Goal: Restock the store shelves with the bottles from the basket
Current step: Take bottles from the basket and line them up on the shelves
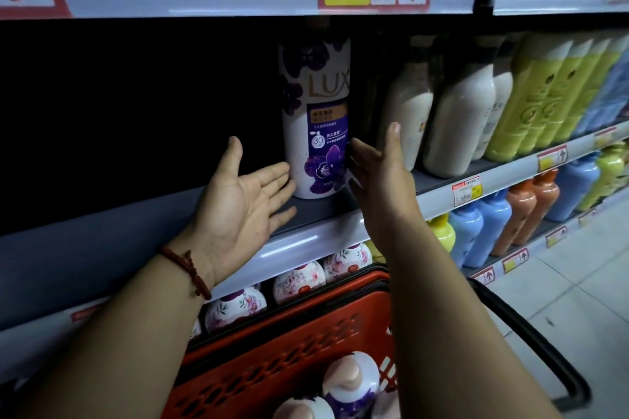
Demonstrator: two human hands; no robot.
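Observation:
A white and purple Lux bottle (pixel 315 119) stands upright on the dark middle shelf (pixel 102 248). My left hand (pixel 245 201) lies open, palm up, its fingertips touching the bottle's lower left side. My right hand (pixel 377 167) is open with straight fingers against the bottle's lower right side. Below, a red basket (pixel 289 343) holds more white and purple bottles (pixel 350 384) with pale caps.
Cream bottles (pixel 456 119) and yellow-green bottles (pixel 544 95) fill the same shelf to the right. The shelf left of the Lux bottle is dark. Floral bottles (pixel 299 279), blue bottles (pixel 476 231) and orange ones (pixel 531 211) stand on the lower shelf. Tiled floor (pixel 578 282) lies right.

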